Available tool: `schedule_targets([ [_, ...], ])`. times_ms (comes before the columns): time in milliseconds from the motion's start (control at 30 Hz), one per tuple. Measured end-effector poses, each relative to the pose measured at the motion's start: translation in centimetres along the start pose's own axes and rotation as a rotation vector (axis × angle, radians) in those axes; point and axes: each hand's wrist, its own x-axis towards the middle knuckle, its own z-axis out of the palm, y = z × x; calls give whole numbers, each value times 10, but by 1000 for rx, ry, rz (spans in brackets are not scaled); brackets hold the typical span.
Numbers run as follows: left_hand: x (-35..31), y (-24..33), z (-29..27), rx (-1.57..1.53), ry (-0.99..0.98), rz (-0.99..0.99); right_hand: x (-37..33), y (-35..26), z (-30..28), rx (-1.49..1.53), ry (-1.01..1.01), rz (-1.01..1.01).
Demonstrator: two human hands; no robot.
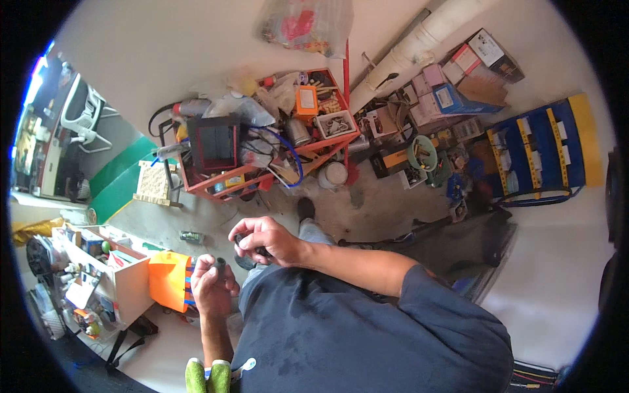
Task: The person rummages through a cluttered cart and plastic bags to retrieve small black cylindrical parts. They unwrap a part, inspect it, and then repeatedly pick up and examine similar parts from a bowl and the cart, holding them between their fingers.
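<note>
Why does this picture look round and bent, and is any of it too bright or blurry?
Head view: a fisheye lens bends straight edges like the white pipe toward a black rim; the pale wall at right glares; the left hand and right hand look slightly soft, the small dark object they hold unclear.

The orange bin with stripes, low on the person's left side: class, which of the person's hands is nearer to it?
Left. The left hand, closed round a small dark cylinder, is just beside the orange bin. The right hand is farther off, up and to the right, gripping a dark object.

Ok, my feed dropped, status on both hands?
Left hand shut on small dark cylinder. Right hand shut on small dark part. Nothing between them.
</note>
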Motion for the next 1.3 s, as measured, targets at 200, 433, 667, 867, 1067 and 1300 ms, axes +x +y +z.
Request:
schedule_targets([
  [200,106,-75,109,48,51,-120,-19,-53,-141,-212,38,-172],
  [433,249,-215,222,-199,247,-318,-70,-154,-262,-1482,112,-363],
  [667,320,-272,298,-256,208,-371,-90,-233,-389,-677,103,-305],
  [867,339,-269,330,-220,151,-278,-94,-274,-450,-60,242,-94],
  [1067,344,-269,339,-204,93,-234,-86,-277,-468,196,242,-144],
  [1300,336,-268,340,-154,99,-186,-81,-271,-488,310,162,-92],
])
